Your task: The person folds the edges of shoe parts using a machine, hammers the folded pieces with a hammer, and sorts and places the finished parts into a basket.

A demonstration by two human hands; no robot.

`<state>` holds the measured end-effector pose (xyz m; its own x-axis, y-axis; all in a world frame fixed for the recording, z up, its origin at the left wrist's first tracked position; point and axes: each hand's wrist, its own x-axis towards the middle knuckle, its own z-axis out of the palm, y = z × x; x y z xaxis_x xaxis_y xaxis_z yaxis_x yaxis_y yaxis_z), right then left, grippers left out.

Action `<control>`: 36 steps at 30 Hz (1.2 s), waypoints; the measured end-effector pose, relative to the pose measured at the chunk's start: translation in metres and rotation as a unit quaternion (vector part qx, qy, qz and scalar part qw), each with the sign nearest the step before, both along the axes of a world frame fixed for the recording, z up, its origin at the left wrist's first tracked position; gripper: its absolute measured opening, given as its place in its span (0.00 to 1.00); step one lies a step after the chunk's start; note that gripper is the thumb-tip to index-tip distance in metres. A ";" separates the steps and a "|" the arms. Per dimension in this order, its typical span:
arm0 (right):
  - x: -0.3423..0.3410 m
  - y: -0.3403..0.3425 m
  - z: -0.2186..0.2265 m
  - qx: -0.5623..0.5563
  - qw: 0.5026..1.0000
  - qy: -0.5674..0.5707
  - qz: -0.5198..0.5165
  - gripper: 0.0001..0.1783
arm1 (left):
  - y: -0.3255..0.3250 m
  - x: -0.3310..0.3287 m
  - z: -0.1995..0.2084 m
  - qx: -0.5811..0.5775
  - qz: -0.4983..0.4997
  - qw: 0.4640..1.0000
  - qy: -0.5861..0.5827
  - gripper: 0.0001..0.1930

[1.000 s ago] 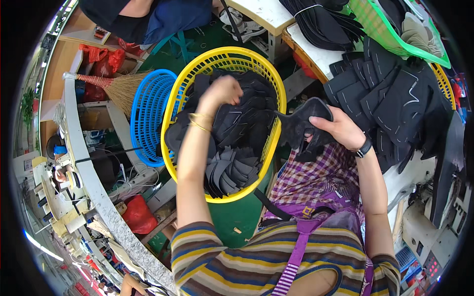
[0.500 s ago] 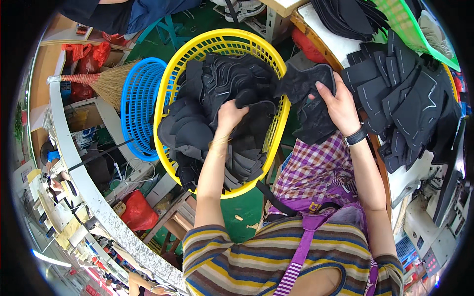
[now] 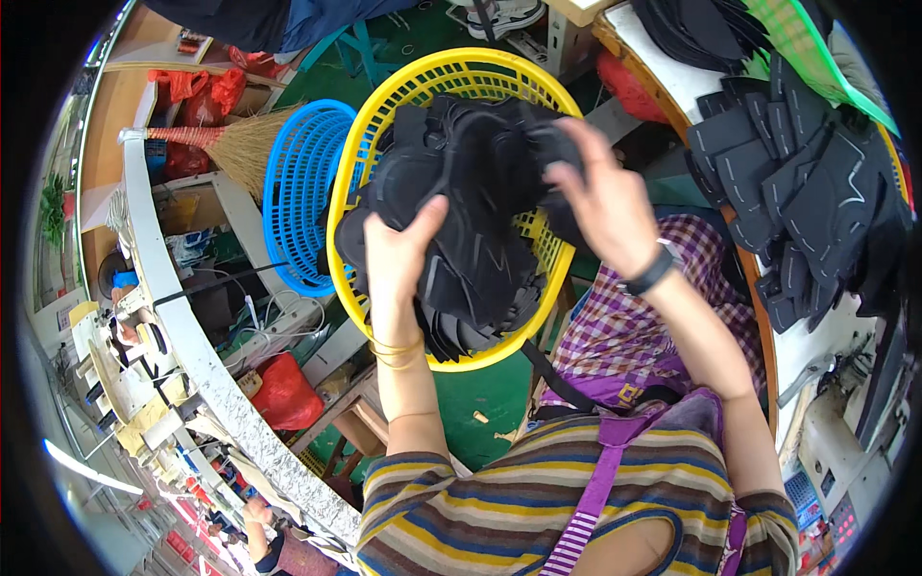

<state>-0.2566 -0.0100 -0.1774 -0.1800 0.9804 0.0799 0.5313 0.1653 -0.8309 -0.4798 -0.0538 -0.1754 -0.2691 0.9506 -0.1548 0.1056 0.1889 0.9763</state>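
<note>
Several dark, flat cut pieces, apparently cloth or foam, form a bundle (image 3: 471,216) above the yellow basket (image 3: 343,288). My left hand (image 3: 396,252) grips the bundle's left side, thumb on top and the other fingers tucked out of sight beneath. At the right rim my right hand (image 3: 615,206), smeared by motion, has its thumb and fingers bent round the dark pieces on that side. More black pieces lie in the basket under the bundle, partly hidden by it.
A blue basket (image 3: 279,206) stands left of the yellow one, beside a straw broom (image 3: 254,144). On the right-hand table lies a heap of black pieces with pale stitch lines (image 3: 807,182), near a green basket (image 3: 816,48). A red bag (image 3: 286,392) sits lower left.
My right hand has come left and down from beside the basket to the bundle, bringing its black piece. My left hand has shifted left, and the pieces are now raised between both hands.
</note>
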 end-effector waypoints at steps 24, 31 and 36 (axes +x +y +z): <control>0.055 0.021 -0.077 -0.342 0.767 0.537 -0.078 0.17 | -0.039 -0.070 -0.018 -0.102 0.281 0.921 -0.251 0.20; 0.036 0.041 -0.074 -0.345 0.764 0.535 0.101 0.21 | -0.071 -0.110 0.028 -0.125 -0.001 0.974 -0.187 0.28; 0.010 0.014 -0.067 -0.452 0.632 0.570 0.265 0.37 | -0.003 -0.038 0.006 -0.200 -0.185 0.920 -0.281 0.24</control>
<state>-0.2463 0.0044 -0.2442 -0.8333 0.5443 -0.0965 -0.4300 -0.7480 -0.5056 -0.5180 -0.0572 -0.1695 0.2908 0.7976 -0.5285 -0.2655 0.5980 0.7563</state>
